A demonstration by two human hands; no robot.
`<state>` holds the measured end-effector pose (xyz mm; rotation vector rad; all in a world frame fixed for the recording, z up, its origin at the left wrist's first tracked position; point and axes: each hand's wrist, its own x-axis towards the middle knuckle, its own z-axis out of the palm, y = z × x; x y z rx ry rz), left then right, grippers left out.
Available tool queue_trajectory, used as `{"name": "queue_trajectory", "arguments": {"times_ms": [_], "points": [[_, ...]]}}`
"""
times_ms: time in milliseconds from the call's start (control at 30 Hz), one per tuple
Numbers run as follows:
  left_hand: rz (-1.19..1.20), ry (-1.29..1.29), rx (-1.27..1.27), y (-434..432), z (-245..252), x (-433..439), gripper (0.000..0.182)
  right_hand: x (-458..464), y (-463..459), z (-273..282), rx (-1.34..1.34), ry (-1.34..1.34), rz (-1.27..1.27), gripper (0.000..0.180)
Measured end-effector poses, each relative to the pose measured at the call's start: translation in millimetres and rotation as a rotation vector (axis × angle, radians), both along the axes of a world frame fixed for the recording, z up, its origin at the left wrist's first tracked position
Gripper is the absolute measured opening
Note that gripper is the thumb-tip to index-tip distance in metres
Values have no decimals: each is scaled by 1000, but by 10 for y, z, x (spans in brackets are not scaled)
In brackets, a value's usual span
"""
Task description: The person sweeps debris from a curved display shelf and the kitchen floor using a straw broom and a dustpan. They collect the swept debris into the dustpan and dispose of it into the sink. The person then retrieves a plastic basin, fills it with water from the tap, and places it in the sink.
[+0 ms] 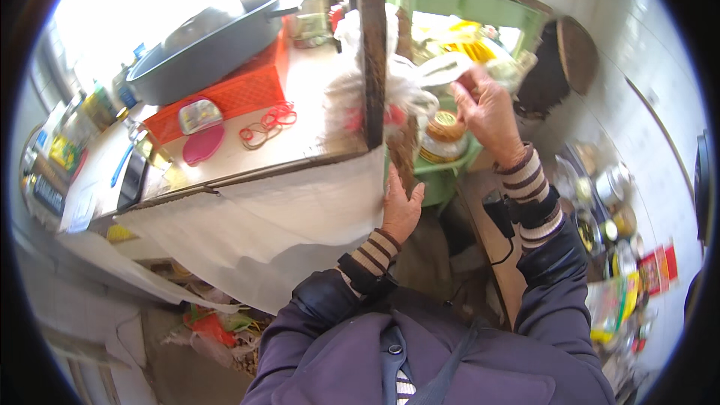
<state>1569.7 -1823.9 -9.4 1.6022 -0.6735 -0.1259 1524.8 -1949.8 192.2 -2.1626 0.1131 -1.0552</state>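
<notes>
My right hand (pixel 488 112) is raised over a green stand (pixel 441 177), its thumb and fingertips pinching a thin white piece (pixel 444 69) that looks like plastic; motion blurs it. Just below that hand sits a jar (pixel 444 138) with a brownish-orange lid and a round label. Lower down, my left hand (pixel 402 211) is at the bottom end of a rough brown piece (pixel 402 154), probably wood. Its thumb and forefinger are spread to either side of this piece; whether it grips is unclear. White plastic bags (pixel 351 93) hang bunched around a dark wooden post (pixel 372 50).
On the white-topped table (pixel 306 138), a dark basin (pixel 208 48) rests on a red crate (pixel 253 90). Rubber bands (pixel 269 124), a bottle (pixel 149 143) and a phone (pixel 133 180) lie nearby. A white cloth (pixel 270 219) drapes the front. Jars (pixel 613 180) line the right wall.
</notes>
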Motion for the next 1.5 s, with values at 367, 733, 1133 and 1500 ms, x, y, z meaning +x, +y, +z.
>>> {"name": "queue_trajectory", "arguments": {"times_ms": [367,733,1133,1500], "points": [[-878,-9,393,1189,-1368,-1266,24,-2323,1548,-1511,604,1085,155,24],[-511,-169,1109,3573,-3134,-910,37,-4143,2491,-1513,808,849,-47,22],[-864,99,1235,4224,-2878,-2063,18,-6690,4025,-1887,983,513,-446,25],[-1473,12,1156,2571,-3233,-3969,24,-8168,5806,-2402,1194,39,-1052,28]]}}
